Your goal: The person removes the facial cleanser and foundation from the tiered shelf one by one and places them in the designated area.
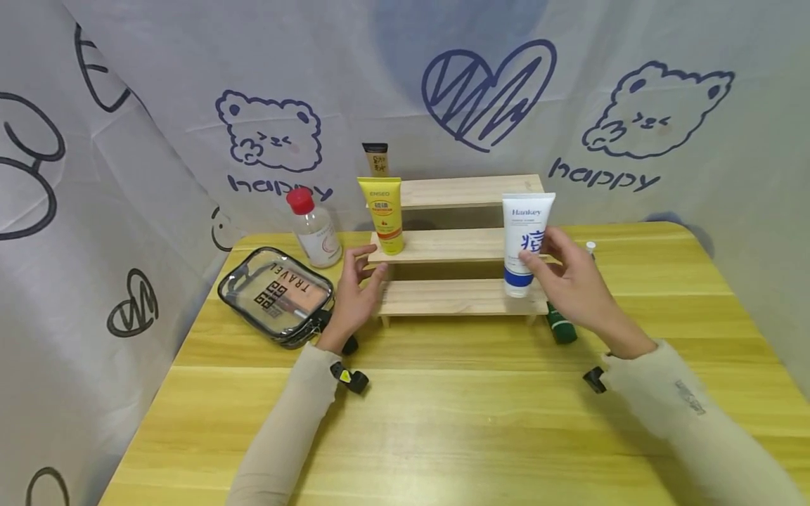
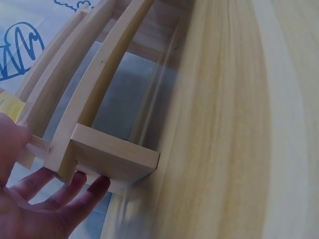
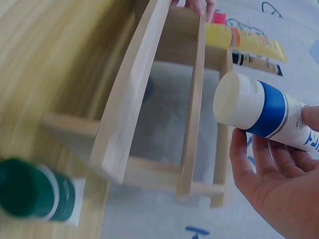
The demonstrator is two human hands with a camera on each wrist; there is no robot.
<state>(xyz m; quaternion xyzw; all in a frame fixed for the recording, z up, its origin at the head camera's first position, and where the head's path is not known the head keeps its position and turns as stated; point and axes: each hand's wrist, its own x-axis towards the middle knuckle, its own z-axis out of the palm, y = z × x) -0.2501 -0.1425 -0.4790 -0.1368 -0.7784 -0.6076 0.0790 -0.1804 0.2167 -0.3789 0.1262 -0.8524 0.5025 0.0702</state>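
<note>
My right hand (image 1: 579,288) holds a white-and-blue squeeze tube (image 1: 523,239) upright, cap down, before the right end of a three-tier wooden shelf (image 1: 452,299). In the right wrist view, the tube's white cap (image 3: 237,101) hangs apart from the tiers, thumb on one side and fingers on the other. At the shelf's left end is my left hand (image 1: 356,295). Its spread fingers (image 2: 75,204) touch the lower tier's end and side support in the left wrist view. Just above it, a yellow tube (image 1: 384,214) stands on the middle tier.
A brown tube with a black end (image 1: 375,160) stands on the top tier's left. Left of the shelf are a red-capped clear bottle (image 1: 318,235) and a clear travel pouch (image 1: 278,292). A green tube (image 1: 562,327) lies by the shelf's right end, and a patterned curtain hangs behind.
</note>
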